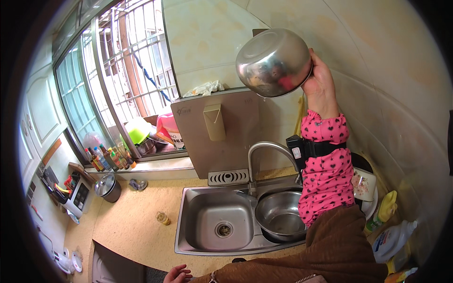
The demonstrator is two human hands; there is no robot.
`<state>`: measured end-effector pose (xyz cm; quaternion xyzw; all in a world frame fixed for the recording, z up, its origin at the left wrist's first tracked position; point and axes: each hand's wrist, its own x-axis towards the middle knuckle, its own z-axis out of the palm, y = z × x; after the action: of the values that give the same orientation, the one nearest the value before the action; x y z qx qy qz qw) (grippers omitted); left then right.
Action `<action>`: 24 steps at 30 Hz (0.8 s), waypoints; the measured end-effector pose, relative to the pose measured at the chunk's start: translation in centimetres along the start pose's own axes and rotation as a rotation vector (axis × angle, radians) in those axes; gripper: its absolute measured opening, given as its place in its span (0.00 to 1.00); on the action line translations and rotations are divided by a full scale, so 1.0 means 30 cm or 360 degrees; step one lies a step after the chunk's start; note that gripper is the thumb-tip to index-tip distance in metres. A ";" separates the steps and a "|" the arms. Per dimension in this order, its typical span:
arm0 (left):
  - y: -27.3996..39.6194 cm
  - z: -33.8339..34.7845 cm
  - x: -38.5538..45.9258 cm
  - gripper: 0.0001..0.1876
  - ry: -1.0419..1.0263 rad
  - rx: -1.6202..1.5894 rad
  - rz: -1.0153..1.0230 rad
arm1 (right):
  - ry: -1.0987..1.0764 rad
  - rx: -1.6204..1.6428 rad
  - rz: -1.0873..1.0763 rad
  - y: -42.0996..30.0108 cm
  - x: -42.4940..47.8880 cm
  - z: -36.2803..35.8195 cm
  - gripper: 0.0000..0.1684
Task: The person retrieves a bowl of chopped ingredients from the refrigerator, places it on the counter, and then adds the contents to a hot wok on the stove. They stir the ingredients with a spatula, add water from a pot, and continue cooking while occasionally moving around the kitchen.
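My right hand (320, 83) grips the rim of a stainless steel bowl (274, 63), raised and tilted against the tiled wall with its underside facing me. A pink patterned oversleeve and a black strap cover that forearm. My left hand (178, 274) is low by the counter's front edge, fingers apart, holding nothing. Below the raised bowl stands a curved metal faucet (252, 166). Under it is a double sink (219, 226); a larger steel basin (279, 215) sits in its right compartment. The bowl hides what lies behind it.
A steel-coloured wall panel (191, 141) rises behind the sink. A small glass jar (163, 218) and a lidded pot (108, 188) stand on the counter at left. Several bottles (109, 159) line the windowsill. Detergent bottles (393, 240) and a yellow-capped bottle (384, 208) crowd the right side.
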<state>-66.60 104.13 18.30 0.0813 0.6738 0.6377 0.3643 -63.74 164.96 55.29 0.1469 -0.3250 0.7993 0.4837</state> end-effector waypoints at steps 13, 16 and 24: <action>-0.023 0.028 -0.012 0.22 -0.0010 0.0080 0.0032 | -0.0075 0.0522 -0.0054 0.041 -0.008 0.209 0.15; -0.043 0.016 -0.014 0.22 0.0001 0.0046 0.0020 | -0.0317 0.0235 -0.0009 0.056 -0.019 0.186 0.15; 0.115 0.059 -0.013 0.21 -0.0006 -0.0200 0.0146 | -0.0815 -0.0720 0.0478 0.229 -0.518 0.074 0.08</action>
<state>-66.49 105.91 21.77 0.0902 0.6272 0.6946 0.3405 -62.30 150.77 45.80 0.1823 -0.6217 0.7067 0.2843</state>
